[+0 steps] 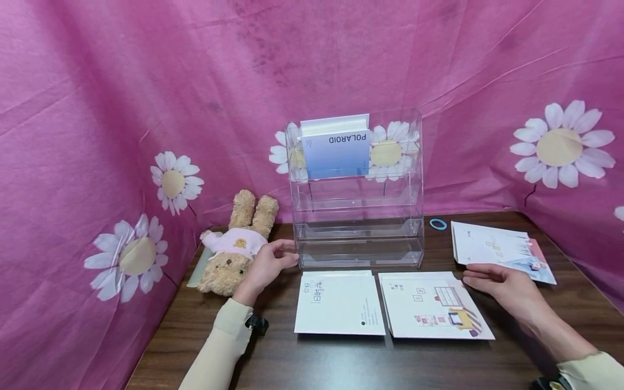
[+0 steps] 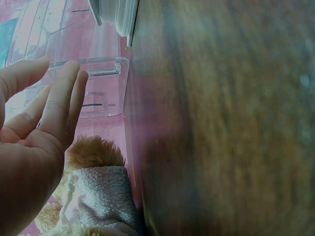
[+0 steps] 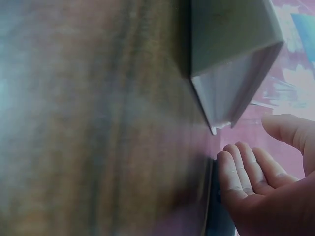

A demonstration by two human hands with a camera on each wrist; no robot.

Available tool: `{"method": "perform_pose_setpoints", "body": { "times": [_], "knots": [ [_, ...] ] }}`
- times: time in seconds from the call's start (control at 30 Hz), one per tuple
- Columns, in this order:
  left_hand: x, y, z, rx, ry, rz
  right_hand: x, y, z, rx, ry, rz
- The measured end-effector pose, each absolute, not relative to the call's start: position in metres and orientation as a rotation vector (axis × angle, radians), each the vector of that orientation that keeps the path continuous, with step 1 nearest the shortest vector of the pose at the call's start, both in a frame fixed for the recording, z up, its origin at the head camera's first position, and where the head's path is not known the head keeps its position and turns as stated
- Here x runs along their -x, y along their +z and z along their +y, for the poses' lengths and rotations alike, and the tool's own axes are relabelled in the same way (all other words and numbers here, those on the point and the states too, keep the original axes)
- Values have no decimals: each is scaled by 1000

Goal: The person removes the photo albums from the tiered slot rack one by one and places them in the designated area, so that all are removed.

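Observation:
A clear tiered acrylic rack (image 1: pixel 361 261) stands at the back, with a blue book (image 1: pixel 336 157) marked POLAROID, its lettering upside down, in the top tier. My left hand (image 1: pixel 270 265) is beside the rack's lower left corner, fingers extended and holding nothing; whether they touch the rack I cannot tell. Two white books, a left one (image 1: pixel 336 314) with lettering and a right one (image 1: pixel 414 317) with a drawing, lie before the rack. Fingers loosely bent and palm bare, my right hand (image 1: pixel 509 290) is between the right one and another illustrated book (image 1: pixel 487 244) at the far right.
A teddy bear (image 1: pixel 241 242) in a pink top lies left of the rack, partly over a pale green flat thing (image 1: pixel 197 276). A small blue ring (image 1: pixel 438 224) is on the wooden table (image 1: pixel 341 365), right of the rack. Pink flowered cloth (image 1: pixel 341 54) hangs behind.

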State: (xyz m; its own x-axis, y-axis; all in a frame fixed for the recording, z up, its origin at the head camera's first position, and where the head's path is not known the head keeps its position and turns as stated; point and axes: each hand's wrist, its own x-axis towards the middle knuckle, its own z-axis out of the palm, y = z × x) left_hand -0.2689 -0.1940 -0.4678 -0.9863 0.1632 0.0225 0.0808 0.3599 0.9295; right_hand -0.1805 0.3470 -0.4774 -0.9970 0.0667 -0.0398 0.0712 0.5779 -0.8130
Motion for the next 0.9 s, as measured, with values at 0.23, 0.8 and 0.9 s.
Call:
{"method": "perform_pose_setpoints", "body": {
  "times": [0.23, 0.8, 0.9],
  "knots": [
    [268, -467, -194, -225, 1728, 2527, 183, -470, 348, -123, -1552, 2740],
    [267, -467, -193, -231, 1724, 2533, 189, -455, 344, -75, -1687, 2670],
    [267, -467, -192, -228, 1727, 2531, 191, -452, 343, -47, -1708, 2681]
  ]
}}
